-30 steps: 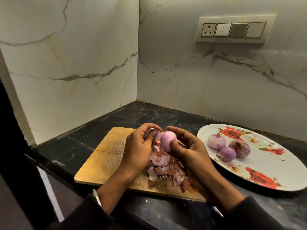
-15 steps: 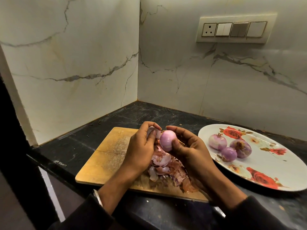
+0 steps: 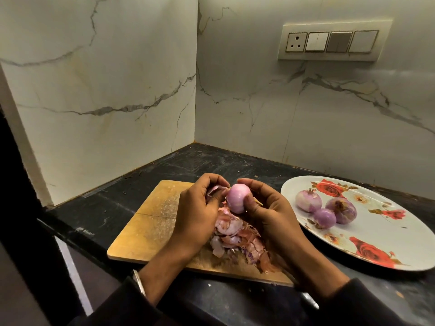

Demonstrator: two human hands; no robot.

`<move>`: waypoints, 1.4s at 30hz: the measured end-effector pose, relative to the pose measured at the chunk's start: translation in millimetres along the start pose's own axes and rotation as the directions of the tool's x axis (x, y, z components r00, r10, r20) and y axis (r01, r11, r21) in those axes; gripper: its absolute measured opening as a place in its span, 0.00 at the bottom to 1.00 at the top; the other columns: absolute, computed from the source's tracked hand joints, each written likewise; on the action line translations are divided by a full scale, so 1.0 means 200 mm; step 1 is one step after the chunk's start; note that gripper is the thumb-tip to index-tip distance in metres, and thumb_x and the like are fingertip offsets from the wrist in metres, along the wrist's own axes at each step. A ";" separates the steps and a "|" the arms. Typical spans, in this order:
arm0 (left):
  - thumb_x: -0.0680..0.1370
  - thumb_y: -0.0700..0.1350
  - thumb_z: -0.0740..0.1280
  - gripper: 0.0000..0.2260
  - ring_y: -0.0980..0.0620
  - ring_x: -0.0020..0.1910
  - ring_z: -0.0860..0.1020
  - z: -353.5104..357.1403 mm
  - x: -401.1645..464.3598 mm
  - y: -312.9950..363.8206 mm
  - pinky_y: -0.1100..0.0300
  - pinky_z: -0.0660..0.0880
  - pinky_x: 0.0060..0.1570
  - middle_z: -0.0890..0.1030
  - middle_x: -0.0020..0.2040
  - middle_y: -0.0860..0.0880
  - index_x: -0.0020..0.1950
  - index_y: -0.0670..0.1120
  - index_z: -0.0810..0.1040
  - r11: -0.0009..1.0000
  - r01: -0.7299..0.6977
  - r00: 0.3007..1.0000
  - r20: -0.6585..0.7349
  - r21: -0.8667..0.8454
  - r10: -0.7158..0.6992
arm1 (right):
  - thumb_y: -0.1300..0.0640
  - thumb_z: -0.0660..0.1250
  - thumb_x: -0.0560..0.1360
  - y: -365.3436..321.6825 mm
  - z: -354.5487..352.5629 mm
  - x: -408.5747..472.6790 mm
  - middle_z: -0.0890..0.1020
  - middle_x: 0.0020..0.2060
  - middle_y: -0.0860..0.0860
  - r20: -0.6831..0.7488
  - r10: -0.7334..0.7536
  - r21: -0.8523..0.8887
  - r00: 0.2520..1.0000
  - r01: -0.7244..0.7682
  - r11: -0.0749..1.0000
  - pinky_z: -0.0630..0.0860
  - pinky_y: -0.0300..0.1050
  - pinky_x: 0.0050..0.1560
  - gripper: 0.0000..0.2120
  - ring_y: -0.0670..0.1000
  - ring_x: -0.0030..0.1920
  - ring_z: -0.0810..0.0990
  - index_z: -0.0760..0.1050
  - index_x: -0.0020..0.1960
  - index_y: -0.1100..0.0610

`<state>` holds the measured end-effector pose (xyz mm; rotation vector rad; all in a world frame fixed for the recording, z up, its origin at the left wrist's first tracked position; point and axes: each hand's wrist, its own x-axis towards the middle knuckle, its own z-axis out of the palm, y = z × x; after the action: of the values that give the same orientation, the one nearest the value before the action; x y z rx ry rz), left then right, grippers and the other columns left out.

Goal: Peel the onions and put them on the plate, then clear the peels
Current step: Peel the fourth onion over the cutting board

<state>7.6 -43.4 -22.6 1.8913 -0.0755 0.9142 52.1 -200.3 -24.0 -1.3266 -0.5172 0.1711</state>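
Onion (image 3: 238,198) pale pink, smooth, mostly bare of skin, held up in the air above the far half of the cutting board (image 3: 150,228), not touching it. My right hand (image 3: 270,209) grips it: thumb pressed on its right side, fingers curled over the top and behind, so the bulb sits at my fingertips rather than in the palm. My left hand (image 3: 197,216) is just left of the onion, fingers closed in a pinch on a loose strip of peel (image 3: 215,190) that runs between them and the onion's left side; I cannot tell whether the strip is still attached to the bulb. Directly below both hands lies the peel pile (image 3: 235,238), pinkish and brown flakes heaped on the right part of the board, reaching toward its near edge, partly hidden by my wrists. The board is wooden, scratched, bare on its left half, lying on the dark worktop (image 3: 106,210) close to the near edge. To the right of the board, well clear of my right hand, the oval floral plate (image 3: 376,234) rests on the worktop. Three peeled onions (image 3: 327,211) sit together on the plate's left part, toward its far rim, the smallest nearest me and touching the one behind it. Dark sleeves at both wrists, a metal bangle (image 3: 138,282) on the left. Marble walls meet at the worktop's far corner; a switch panel (image 3: 334,42) is on the right wall.
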 end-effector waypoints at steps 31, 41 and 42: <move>0.77 0.42 0.72 0.11 0.66 0.47 0.81 0.00 -0.01 0.01 0.71 0.78 0.46 0.82 0.44 0.63 0.56 0.57 0.81 0.997 -0.048 0.994 0.097 0.057 0.042 | 0.49 0.78 0.64 -0.01 0.00 -0.04 0.84 0.53 0.53 -0.176 -0.076 -0.121 0.982 0.055 0.991 0.83 0.44 0.47 0.26 0.50 0.50 0.87 0.77 0.58 0.56; 0.78 0.42 0.72 0.09 0.65 0.49 0.82 0.00 0.00 0.00 0.68 0.80 0.47 0.84 0.47 0.60 0.55 0.54 0.83 1.000 -0.005 1.000 0.026 0.003 0.004 | 0.55 0.73 0.70 -0.01 -0.01 -0.01 0.85 0.56 0.54 -0.072 -0.079 -0.048 0.994 0.076 0.996 0.83 0.53 0.55 0.21 0.55 0.57 0.85 0.78 0.62 0.55; 0.78 0.42 0.72 0.09 0.64 0.49 0.82 0.00 0.00 0.00 0.68 0.80 0.47 0.84 0.48 0.60 0.55 0.53 0.83 1.000 -0.005 0.999 0.032 0.002 0.005 | 0.55 0.72 0.72 -0.01 -0.01 -0.01 0.85 0.57 0.55 -0.068 -0.077 -0.049 0.995 0.074 0.996 0.82 0.53 0.55 0.20 0.55 0.58 0.85 0.78 0.63 0.54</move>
<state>8.1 -44.1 -22.5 1.9088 -0.0986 0.8881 51.5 -202.7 -22.6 -1.3511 -0.5133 0.0505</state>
